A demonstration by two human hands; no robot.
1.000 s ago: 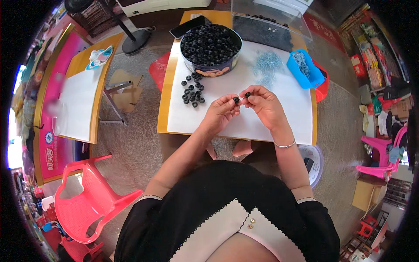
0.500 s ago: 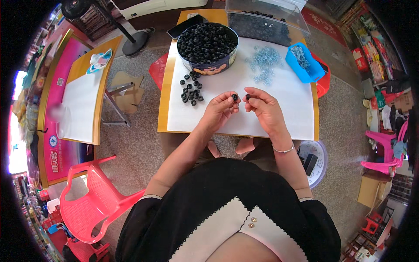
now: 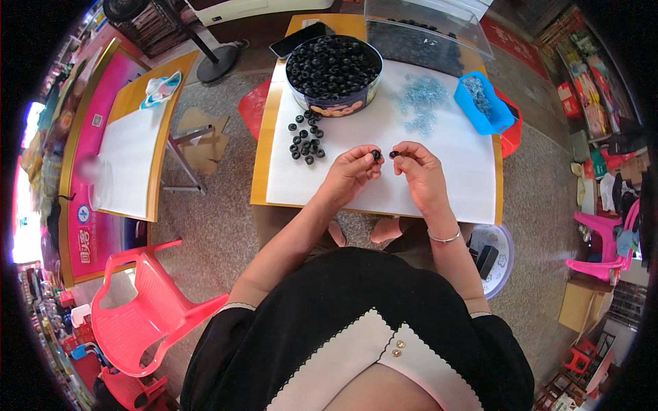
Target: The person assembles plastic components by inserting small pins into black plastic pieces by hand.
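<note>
Above the white-covered table (image 3: 452, 185) my two hands face each other, a small gap between their fingertips. My left hand (image 3: 351, 172) pinches a small black ring-shaped piece (image 3: 376, 155) with a hole in its middle. Between thumb and fingers of my right hand (image 3: 421, 175) is another small dark piece (image 3: 394, 155), partly covered by the fingertips. Several loose black ring-shaped pieces (image 3: 303, 144) lie left of my hands. Behind them a round tub (image 3: 336, 109) is heaped with the same black pieces. Small pale-blue translucent pieces (image 3: 423, 96) are spread beyond my right hand.
A blue plastic basket (image 3: 492, 123) with more translucent pieces stands at the table's right edge. At the back are a see-through box (image 3: 418, 48) of dark pieces and a black phone (image 3: 301, 40). A pink chair (image 3: 140, 315) and a second table (image 3: 127, 164) are left.
The whole view has shifted slightly, moving the table contents a little right. Both hands keep their pinches. The piece in my right hand shows at a slightly different angle.
</note>
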